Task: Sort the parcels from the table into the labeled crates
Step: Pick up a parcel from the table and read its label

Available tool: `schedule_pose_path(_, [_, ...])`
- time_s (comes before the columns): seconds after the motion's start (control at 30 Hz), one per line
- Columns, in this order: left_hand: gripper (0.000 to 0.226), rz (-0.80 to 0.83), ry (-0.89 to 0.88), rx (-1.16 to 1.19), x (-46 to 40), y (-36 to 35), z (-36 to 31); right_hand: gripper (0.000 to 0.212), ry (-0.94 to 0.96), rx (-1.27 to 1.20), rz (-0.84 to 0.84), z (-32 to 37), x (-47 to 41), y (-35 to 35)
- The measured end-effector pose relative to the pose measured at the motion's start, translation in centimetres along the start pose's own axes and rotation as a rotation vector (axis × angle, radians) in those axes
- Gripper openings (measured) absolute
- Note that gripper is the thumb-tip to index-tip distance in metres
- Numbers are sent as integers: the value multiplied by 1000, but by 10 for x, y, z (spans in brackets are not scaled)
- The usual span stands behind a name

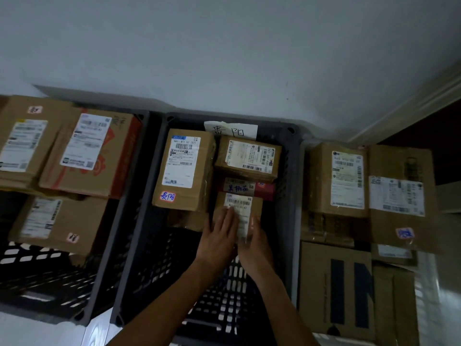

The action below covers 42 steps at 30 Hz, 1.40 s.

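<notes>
Parcel [238, 211] sits in middle crate [290, 156], near its right wall. Left hand [219, 236] flat on top, fingers straight; right hand [254, 243] fingers likely clamped on its near edge. Risk: tips off whatever's under it on release.

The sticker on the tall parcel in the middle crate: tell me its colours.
White sticker with a red edge and blue handwriting, clearest in the head view.
</notes>
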<state>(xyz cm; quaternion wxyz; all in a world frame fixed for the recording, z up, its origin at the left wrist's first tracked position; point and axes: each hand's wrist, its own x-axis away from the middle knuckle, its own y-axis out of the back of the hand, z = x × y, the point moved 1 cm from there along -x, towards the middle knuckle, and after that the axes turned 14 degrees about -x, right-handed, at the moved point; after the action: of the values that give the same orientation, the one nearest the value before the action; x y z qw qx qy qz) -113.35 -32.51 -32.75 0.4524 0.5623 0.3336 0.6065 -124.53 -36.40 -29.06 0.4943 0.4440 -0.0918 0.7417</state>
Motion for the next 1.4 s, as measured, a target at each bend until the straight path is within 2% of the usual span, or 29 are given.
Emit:
schedule_pose_path(0.1, [99,13,32,48,1,3,0,68,-75,-270,-108,10,-4,-6])
schedule_pose_path(0.2, [90,-29,25,73,-2,4,-1,67,-155,-354,-218,14,-10,-13])
schedule_pose_path(0.3, [81,-114,-32,59,-2,-2,1,58,-168,-454,-260,6,-13,-15])
schedule_pose_path(0.37, [62,-168,-64,44,-4,-6,6,55,-133,-509,-282,3,-13,-15])
schedule_pose_path(0.47, [58,-226,-104,51,-2,-3,12,55,-85,-490,-321,1,-9,-16])
schedule_pose_path(0.57, [77,-265,-171,64,8,0,12,57,-7,-481,-328,1,6,-12])
schedule_pose_path(0.67, [89,-220,-113,97,2,2,22,55,78,-443,-309,8,2,-11])
schedule_pose_path(0.77, [84,-179,-69,124,-12,4,25,54,55,-440,-309,20,-20,-12])
schedule_pose_path(0.87, [69,-169,-19,98,-18,7,18,54,66,-426,-294,27,-33,-11])
schedule_pose_path(0.97, [64,-196,13,83,-22,4,18,56,99,-367,-259,29,-38,-12])
schedule_pose_path(1.17, [79,-88,27,108,-26,8,27,66,110,-35,-116,28,-43,-3])
schedule_pose_path(1.33, [82,17,53,87,-26,14,20,69,326,246,-143,9,-23,1])
schedule_pose_path(1.4, [82,41,33,81,-26,15,19,70,356,455,-75,0,-21,1])
